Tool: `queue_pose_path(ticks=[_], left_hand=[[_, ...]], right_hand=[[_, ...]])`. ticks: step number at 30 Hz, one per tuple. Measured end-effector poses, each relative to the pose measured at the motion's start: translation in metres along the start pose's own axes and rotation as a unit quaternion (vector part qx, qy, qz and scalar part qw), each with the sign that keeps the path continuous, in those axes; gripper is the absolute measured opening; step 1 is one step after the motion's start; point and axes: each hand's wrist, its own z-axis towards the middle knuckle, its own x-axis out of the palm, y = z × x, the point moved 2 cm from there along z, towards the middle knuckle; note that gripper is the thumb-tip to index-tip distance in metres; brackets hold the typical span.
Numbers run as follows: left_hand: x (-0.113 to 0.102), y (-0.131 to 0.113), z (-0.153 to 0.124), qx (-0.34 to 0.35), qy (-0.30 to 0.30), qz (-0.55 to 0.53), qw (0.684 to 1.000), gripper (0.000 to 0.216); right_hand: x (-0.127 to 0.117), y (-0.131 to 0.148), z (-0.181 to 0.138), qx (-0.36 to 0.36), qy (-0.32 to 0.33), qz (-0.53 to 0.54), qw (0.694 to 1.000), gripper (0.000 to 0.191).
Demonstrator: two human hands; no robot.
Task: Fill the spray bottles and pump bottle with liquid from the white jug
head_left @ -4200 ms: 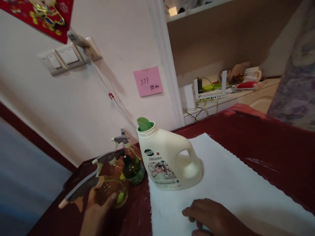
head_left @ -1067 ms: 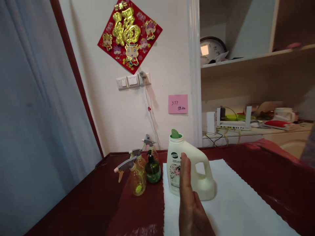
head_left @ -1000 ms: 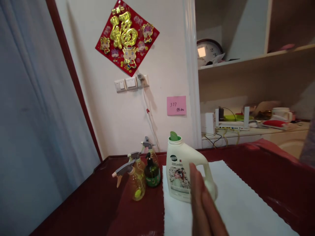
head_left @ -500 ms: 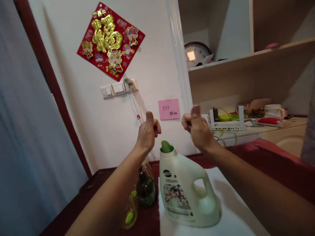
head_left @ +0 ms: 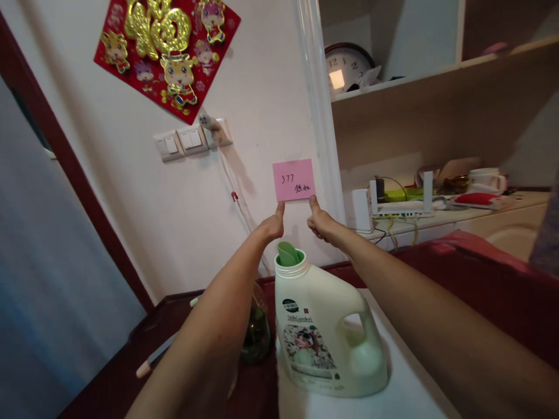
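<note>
A pink paper note (head_left: 286,167) with handwriting is stuck on the white wall. My left hand (head_left: 273,224) reaches up to it, fingers curled closed and thumb raised against its lower left edge. At the lower right corner is the thumb of my right hand (head_left: 323,223), whose other fingers are also curled in. Neither hand shows anything inside it. Below them stands a pale green detergent jug (head_left: 325,297), uncapped, with a green spout (head_left: 288,254) in its neck.
A dark bottle (head_left: 258,334) is partly hidden behind my left forearm. A long tool with a pale pink end (head_left: 144,369) lies on the dark red table at left. White sheeting (head_left: 408,372) lies under the jug. A white router (head_left: 402,210) sits on the right-hand counter.
Both hands have moved forward from in front of the wall, and the thumbs now reach the note's lower edge. The view has shifted, revealing the long tool on the left.
</note>
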Motion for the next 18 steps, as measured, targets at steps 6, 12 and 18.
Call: queue_pose_path(ticks=[6,12,18], left_hand=[[-0.009,-0.001,-0.014,-0.059,0.01,-0.057,0.997,0.038],[-0.056,-0.003,-0.056,-0.013,-0.138,-0.149,0.979,0.058],[-0.086,-0.013,-0.16,0.103,-0.289,-0.252,0.918,0.049]], right_hand=[[-0.005,0.003,-0.006,-0.01,0.0,0.001,1.0,0.033],[-0.031,-0.013,-0.041,-0.103,-0.015,0.01,0.995,0.029],[-0.043,-0.057,-0.097,-0.19,0.034,0.024,0.981,0.033]])
